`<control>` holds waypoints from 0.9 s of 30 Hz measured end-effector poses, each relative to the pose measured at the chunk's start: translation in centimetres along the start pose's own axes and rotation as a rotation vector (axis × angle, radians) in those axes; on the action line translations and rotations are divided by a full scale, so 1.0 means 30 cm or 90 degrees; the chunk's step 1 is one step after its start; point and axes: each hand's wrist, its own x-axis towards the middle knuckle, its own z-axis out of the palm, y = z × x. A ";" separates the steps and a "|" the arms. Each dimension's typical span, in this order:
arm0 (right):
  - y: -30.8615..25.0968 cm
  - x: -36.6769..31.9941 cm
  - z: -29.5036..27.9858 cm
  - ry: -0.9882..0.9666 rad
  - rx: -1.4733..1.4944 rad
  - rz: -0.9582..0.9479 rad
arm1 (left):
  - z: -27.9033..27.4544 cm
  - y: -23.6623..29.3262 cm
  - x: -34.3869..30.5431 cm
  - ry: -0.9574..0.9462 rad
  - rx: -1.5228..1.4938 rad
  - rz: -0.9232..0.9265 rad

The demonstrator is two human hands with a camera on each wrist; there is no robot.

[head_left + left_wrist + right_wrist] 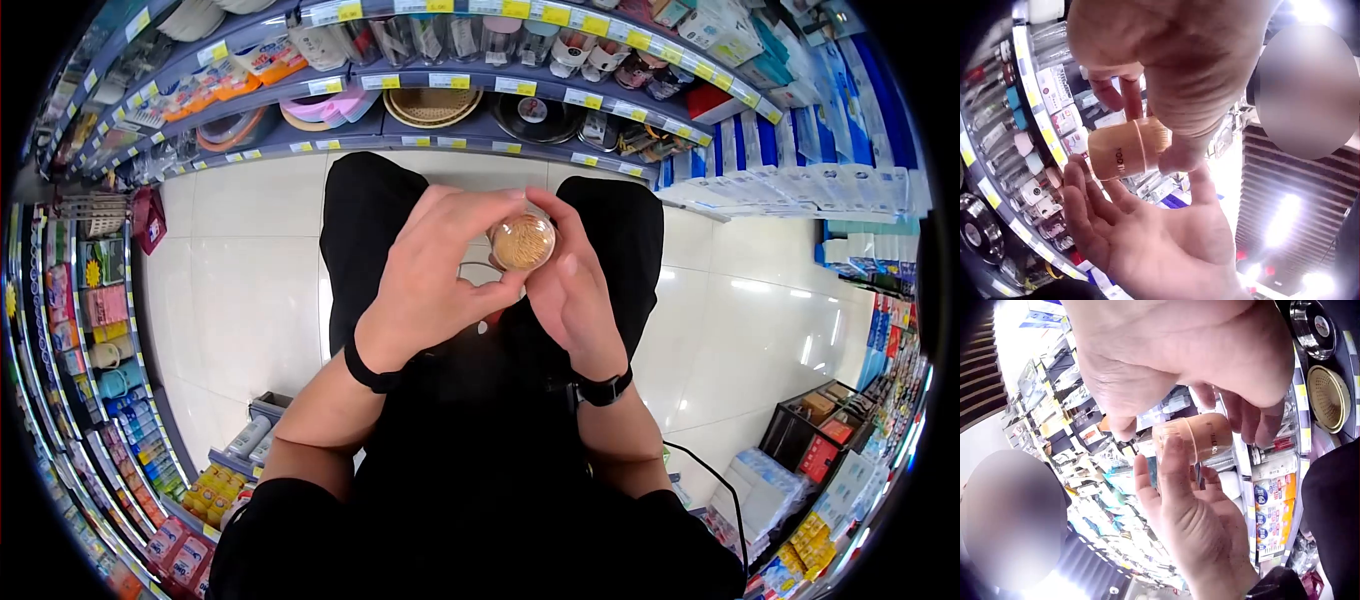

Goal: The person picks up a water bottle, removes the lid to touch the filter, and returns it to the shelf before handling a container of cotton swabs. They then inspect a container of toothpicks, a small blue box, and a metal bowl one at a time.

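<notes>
Head: fingers [485, 210] hold one container [525, 243]

The person [480, 450] here is all in black: short-sleeved top [470, 500] across the bottom of the frame, loose trousers [368, 215] above it, a band [372, 373] left of centre, a squarer wrist strap [604, 389] right of centre.

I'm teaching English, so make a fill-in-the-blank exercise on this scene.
Between the left hand and right hand, the clear end of the jar faces the ____ camera.
The price tags are white and ____.
The floor has pale ____.
The sleeves are ____.

Missing words: head; yellow; tiles; black.
</notes>
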 end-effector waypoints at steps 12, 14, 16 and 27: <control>0.034 -0.116 0.063 0.059 -0.144 0.096 | -0.046 0.070 -0.117 -0.088 -0.092 -0.090; 0.053 -0.120 0.040 0.057 -0.159 0.118 | -0.044 0.059 -0.124 -0.089 -0.073 -0.065; 0.063 -0.124 0.040 0.101 -0.152 0.109 | -0.050 0.055 -0.119 -0.088 -0.054 -0.039; 0.029 -0.107 0.109 0.137 -0.246 -0.070 | -0.080 -0.040 -0.166 0.061 -0.103 -0.123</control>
